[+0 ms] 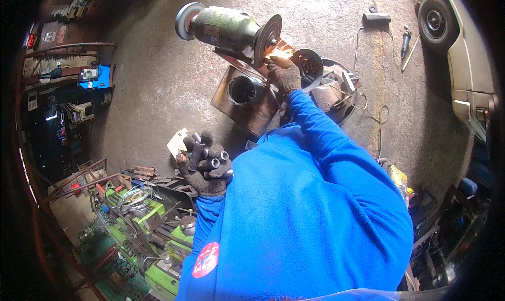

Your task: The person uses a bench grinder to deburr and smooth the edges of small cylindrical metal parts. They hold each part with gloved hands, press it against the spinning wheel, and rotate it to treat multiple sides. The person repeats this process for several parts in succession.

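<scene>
Steel sparks glow at twelve o'clock, where the dark-gloved right hand (284,73), fingers pinched on a small part too hidden to name, presses it against the right-side disc of the green two-wheel bench grinder (227,28). At nine o'clock of the blue-sleeved torso, the gloved left hand (204,167) curls closed round roughly five short grey metal tubes (206,154). Judging by that bundle, one piece is being ground and several wait.
</scene>
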Tool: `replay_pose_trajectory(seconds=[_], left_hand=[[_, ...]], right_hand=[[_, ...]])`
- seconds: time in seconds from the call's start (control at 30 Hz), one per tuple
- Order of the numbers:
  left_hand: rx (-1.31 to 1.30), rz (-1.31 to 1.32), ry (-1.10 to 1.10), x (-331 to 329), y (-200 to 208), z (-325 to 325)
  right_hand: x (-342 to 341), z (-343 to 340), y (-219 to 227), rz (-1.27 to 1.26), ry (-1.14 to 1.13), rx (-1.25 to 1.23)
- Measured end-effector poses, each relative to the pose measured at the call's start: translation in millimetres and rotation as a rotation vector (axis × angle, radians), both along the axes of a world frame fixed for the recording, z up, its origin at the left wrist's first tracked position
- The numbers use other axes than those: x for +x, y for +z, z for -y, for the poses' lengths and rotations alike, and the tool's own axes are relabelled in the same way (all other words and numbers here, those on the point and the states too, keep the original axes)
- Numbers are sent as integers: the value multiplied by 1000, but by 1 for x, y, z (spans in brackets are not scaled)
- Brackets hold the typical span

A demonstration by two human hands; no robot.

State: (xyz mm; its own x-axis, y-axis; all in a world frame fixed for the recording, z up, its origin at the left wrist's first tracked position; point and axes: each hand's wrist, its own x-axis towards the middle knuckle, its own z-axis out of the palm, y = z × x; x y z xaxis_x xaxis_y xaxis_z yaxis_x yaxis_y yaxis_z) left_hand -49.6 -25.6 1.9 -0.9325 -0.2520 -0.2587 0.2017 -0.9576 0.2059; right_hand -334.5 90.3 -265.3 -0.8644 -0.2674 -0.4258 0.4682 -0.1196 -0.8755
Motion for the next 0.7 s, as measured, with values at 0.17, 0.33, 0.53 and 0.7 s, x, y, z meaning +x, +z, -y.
replay_pose_trajectory(seconds=[0.17, 0.33, 0.53, 0.7], left_hand=[[29, -48, -46, 0, 1, 1], [47, -64, -36, 3, -2, 1], [124, -78, -97, 1, 0, 1], [108, -85, -107, -1, 3, -2]], right_hand=[[0, -1, 12, 30, 11, 15], [-5, 2, 23, 198, -7, -77], [-11, 4, 4, 158, -7, -34], [-5, 5, 10, 107, -22, -11]])
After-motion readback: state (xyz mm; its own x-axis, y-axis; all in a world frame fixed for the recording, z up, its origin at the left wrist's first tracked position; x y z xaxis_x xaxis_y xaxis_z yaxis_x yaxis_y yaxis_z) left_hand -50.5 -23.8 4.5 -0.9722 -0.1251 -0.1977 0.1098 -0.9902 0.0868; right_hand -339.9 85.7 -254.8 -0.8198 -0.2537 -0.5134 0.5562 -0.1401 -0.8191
